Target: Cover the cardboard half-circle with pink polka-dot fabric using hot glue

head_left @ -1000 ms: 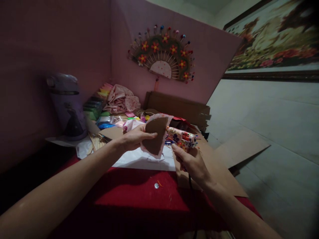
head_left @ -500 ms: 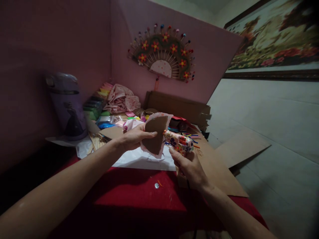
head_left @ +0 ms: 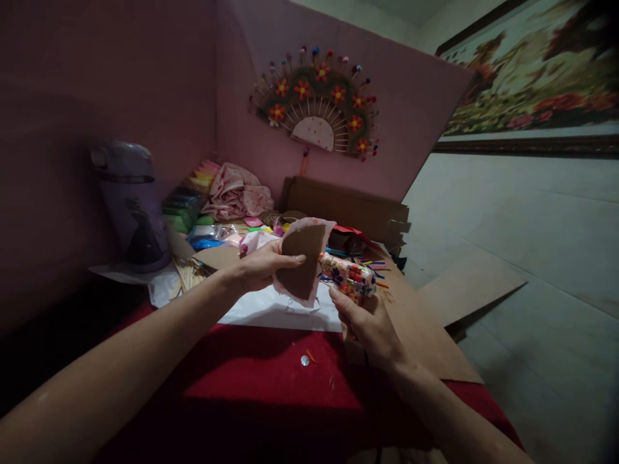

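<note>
My left hand grips a curved piece of brown cardboard edged with pink dotted fabric, its thumb lying on the cardboard face. Wrapped round the handle of a flower-patterned glue gun is my right hand. The gun's orange tip points left at the right edge of the cardboard piece; whether it touches cannot be made out. A dark cord hangs below the gun. Under both hands lies a white sheet on the red tablecloth.
A purple flask stands at the left, beside wooden sticks and crumpled pink fabric. A decorated fan is on the upright pink board. Large cardboard lies at the right. A small silvery disc rests near the front.
</note>
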A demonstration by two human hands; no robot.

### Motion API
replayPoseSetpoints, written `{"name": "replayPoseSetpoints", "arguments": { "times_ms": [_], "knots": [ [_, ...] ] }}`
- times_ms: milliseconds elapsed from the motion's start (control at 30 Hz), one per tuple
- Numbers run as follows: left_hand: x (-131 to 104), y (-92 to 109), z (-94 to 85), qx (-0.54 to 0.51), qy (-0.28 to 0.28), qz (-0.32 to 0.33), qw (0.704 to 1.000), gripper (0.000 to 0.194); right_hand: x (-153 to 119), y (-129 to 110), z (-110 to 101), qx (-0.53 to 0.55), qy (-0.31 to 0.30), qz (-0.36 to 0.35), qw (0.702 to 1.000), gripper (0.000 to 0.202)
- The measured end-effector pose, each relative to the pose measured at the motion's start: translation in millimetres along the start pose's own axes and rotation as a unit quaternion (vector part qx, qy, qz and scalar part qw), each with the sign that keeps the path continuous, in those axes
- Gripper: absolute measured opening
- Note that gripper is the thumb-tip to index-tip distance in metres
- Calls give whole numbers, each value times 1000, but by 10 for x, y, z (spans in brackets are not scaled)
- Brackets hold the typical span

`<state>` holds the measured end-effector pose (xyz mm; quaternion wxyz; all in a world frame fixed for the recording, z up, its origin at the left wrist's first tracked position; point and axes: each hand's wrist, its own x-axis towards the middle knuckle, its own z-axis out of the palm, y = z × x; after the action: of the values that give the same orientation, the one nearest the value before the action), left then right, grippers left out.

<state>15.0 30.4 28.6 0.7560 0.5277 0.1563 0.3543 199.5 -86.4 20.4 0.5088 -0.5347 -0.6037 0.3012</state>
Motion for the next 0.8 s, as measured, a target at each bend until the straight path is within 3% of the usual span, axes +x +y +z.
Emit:
{"name": "replayPoseSetpoints", "arguments": {
  "times_ms": [167, 333, 567, 800],
  "knots": [
    [-10, 6, 9, -2, -3, -4, 1000, 22, -57, 73, 3, -41, -17, 69, 997, 44],
    [-2, -12, 3, 7, -4, 2, 1000, 26, -10, 42, 0, -1, -4, 18, 1000, 35],
    [8, -12, -13, 5, 5, 2, 1000, 28, 7, -28, -4, 2, 5, 7, 1000, 29],
    [-12, 25, 16, -7, -13, -7, 1000, 21, -84, 103, -12, -31, -5, 72, 997, 43]
  ]
}}
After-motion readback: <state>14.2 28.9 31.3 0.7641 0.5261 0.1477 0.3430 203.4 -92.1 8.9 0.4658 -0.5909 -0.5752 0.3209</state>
